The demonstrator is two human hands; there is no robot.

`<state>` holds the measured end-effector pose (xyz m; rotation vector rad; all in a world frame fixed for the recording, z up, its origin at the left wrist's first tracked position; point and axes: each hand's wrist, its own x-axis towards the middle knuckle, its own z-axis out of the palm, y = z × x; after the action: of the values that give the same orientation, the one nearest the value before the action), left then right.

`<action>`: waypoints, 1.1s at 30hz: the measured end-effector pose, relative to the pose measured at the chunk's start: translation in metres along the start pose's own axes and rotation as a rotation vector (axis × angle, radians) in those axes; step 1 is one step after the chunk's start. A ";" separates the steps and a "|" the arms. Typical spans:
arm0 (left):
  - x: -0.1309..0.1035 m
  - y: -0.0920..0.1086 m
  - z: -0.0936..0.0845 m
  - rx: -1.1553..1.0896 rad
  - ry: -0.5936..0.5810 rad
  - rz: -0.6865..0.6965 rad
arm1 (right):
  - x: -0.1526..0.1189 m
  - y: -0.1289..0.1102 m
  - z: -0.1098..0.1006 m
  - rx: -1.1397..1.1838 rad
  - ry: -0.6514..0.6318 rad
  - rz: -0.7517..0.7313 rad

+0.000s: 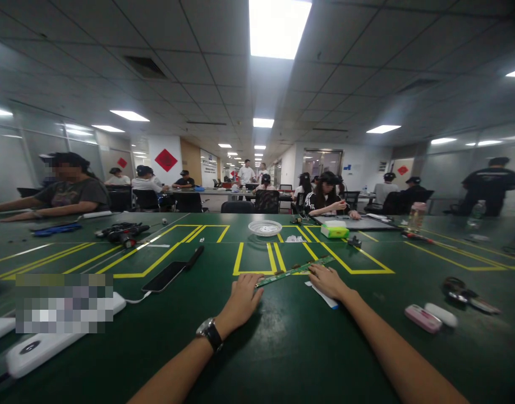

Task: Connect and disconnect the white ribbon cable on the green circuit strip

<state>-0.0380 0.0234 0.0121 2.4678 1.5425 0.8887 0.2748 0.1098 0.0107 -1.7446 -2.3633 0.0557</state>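
A long, narrow green circuit board (289, 274) lies slantwise before me, its right end farther away. My left hand (242, 297), with a watch on the wrist, closes on the board's near left end, fingers on the far side and thumb on the near side. My right hand (328, 281) has its fingers bent against the board's near edge, toward its right end; its thumb is hard to make out. Partly under that hand, a flat white ribbon cable (323, 296) with a blue end lies on the table.
Yellow tape marks the green table (274, 359). Beyond the board stand a white basket (265, 228) and a tissue pack (334, 229). A phone (167, 276) and a white power strip (64, 339) lie left, a pink case (423, 318) right. Across the table, a person (327, 199) handles something small.
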 end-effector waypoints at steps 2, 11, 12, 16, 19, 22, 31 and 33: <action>0.001 -0.001 -0.001 -0.018 0.041 0.010 | -0.002 -0.004 -0.005 0.018 -0.008 -0.031; 0.003 -0.003 -0.005 -0.027 0.002 0.058 | -0.009 -0.049 -0.010 0.114 0.018 -0.317; 0.002 -0.003 -0.004 -0.021 -0.016 0.071 | -0.011 -0.056 -0.010 0.128 0.015 -0.364; 0.000 0.000 -0.001 0.010 -0.112 0.130 | -0.021 -0.085 -0.009 0.187 -0.004 -0.533; -0.003 0.005 0.002 0.018 -0.162 0.165 | -0.028 -0.103 -0.009 0.243 -0.017 -0.638; -0.005 0.005 0.003 0.025 -0.182 0.177 | -0.032 -0.115 -0.010 0.292 -0.008 -0.730; -0.004 -0.009 0.007 0.105 -0.152 0.095 | -0.013 -0.071 -0.009 -0.083 0.234 -0.084; -0.004 -0.010 0.006 0.111 -0.193 0.077 | -0.011 -0.054 -0.009 -0.172 0.200 0.107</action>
<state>-0.0443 0.0264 0.0020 2.6156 1.4792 0.5686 0.2287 0.0828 0.0257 -1.8550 -2.1868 -0.3013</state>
